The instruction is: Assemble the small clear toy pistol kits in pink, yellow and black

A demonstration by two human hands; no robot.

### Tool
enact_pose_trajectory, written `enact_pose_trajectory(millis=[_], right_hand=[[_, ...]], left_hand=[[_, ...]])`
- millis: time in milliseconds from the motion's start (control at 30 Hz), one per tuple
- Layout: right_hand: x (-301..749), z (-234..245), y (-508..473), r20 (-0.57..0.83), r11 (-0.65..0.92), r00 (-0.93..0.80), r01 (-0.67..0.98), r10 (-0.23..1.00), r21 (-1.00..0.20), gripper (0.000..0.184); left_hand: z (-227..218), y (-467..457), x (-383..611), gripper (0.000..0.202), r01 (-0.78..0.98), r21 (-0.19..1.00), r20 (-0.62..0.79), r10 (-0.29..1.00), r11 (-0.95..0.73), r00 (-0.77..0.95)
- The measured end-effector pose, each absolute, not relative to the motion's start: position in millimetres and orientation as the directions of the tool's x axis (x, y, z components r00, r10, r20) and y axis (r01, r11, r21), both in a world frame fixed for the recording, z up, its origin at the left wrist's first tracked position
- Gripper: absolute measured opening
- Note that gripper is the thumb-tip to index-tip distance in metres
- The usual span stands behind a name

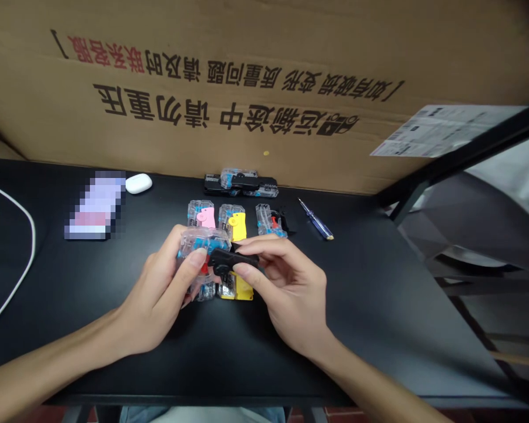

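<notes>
In front of me, my left hand [161, 294] grips a clear plastic toy body [205, 236] with blue parts inside and a red piece low in it. My right hand [293, 288] pinches a black plastic piece [233, 260] between thumb and fingers, against the right side of the clear body. Whether the two are joined I cannot tell. Just behind and partly under my hands lie a clear toy with a pink part [206, 217] and one with a yellow part [238, 228]. Right of these is another clear toy [267, 222] with a red piece and a black part.
More black and clear toys [240, 183] lie at the back against a cardboard box [247, 76]. A screwdriver [316, 220] lies to the right. On the left are a blurred phone [97, 205], a white earbud case [139, 184] and a white cable [29, 235]. A black frame bar [462, 144] rises at right.
</notes>
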State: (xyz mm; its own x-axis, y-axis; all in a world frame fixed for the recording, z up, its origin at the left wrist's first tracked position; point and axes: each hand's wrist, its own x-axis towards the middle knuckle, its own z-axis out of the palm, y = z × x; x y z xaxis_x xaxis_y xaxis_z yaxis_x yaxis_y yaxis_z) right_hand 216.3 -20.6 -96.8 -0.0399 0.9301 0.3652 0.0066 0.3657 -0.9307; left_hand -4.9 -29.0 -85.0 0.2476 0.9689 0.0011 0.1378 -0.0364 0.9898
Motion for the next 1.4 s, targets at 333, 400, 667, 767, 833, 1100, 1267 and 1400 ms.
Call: enact_pose_trajectory(millis=[333,400,667,767,833,1100,1267,1400], right_hand=[[219,-90,-16,0.148,0.147,-0.068,-0.024,0.987,-0.989,0.010],[220,-89,-15,0.127,0.124,-0.082,-0.032,0.989,-0.992,0.010],[223,-93,-18,0.161,0.168,-0.093,0.085,0.983,-0.982,0.011],[226,-94,-22,0.283,0.305,-0.129,0.222,0.950,-0.926,0.017],[229,-93,-22,0.379,0.430,-0.211,0.312,0.901,-0.847,0.019],[240,-94,-12,0.484,0.688,-0.494,0.443,0.723,-0.575,0.048],[242,-98,-12,0.530,0.711,-0.474,0.450,0.703,-0.540,0.053],[244,-101,-13,0.596,0.739,-0.439,0.453,0.672,-0.499,0.058]], left_hand=[[-83,-26,-1,0.037,0.007,0.991,-0.126,0.941,0.131,0.314],[-84,-25,-2,0.036,-0.014,0.989,-0.135,0.935,0.148,0.329],[-80,-23,-2,0.061,-0.102,0.951,-0.217,0.868,0.291,0.447],[-79,-25,-3,0.061,-0.146,0.942,-0.199,0.851,0.303,0.486],[-80,-25,-3,0.051,-0.185,0.935,-0.177,0.851,0.302,0.495],[-82,-21,-1,0.035,-0.334,0.821,-0.205,0.785,0.463,0.585],[-81,-22,1,0.033,-0.350,0.814,-0.176,0.771,0.464,0.612],[-79,-24,2,0.037,-0.348,0.818,-0.157,0.759,0.458,0.631]])
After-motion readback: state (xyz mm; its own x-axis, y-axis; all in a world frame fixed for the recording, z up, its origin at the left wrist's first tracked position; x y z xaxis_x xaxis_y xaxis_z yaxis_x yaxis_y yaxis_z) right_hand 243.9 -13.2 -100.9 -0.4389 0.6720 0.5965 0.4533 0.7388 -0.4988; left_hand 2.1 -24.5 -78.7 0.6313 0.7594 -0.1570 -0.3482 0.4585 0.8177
